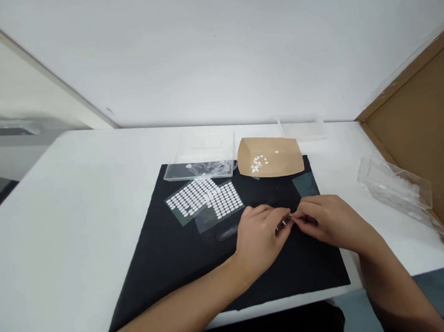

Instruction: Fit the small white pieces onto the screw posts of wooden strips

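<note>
My left hand (262,233) is closed around a small dark, shiny piece (284,222), mostly hidden by the fingers, so its kind does not show. My right hand (325,220) meets it from the right, thumb and fingertips pinched at the piece's end; whatever is in that pinch is too small to make out. Both hands are over a black mat (175,269). Left of them lie two overlapping sheets of white oval stickers, one sheet (188,200) farther left and another sheet (226,201) nearer. A clear, elongated piece (227,233) rests beside my left hand.
A brown paper tray (291,161) with several white ovals (258,164) stands behind the hands. Left of it is a clear plastic box (198,176) holding slender transparent pieces. Another clear container (396,185) stands right, near a cardboard box (422,113). A white wall (215,56) closes the back.
</note>
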A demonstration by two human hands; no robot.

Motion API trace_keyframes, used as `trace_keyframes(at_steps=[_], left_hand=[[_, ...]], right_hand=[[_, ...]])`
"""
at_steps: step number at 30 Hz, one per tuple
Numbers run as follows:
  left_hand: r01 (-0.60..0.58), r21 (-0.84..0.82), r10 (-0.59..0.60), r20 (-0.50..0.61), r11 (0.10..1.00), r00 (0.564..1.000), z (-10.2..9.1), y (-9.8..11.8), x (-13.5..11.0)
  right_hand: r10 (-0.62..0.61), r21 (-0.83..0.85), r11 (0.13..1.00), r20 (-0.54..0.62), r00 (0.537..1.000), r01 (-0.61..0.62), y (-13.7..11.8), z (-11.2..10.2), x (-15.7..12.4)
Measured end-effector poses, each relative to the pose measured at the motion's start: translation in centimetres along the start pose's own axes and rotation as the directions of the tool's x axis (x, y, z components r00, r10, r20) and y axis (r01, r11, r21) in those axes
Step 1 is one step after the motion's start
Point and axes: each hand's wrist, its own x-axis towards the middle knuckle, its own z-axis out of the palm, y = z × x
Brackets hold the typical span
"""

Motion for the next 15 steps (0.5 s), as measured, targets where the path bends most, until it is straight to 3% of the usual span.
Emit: trace_keyframes(at_steps=[15], left_hand=[[0.042, 0.012, -0.043, 0.029, 0.999, 0.999, 0.17, 0.19, 0.18]], right_hand=[[0.011, 0.051, 0.999, -0.01, 1.0, -0.01, 0.2, -0.02, 0.12]])
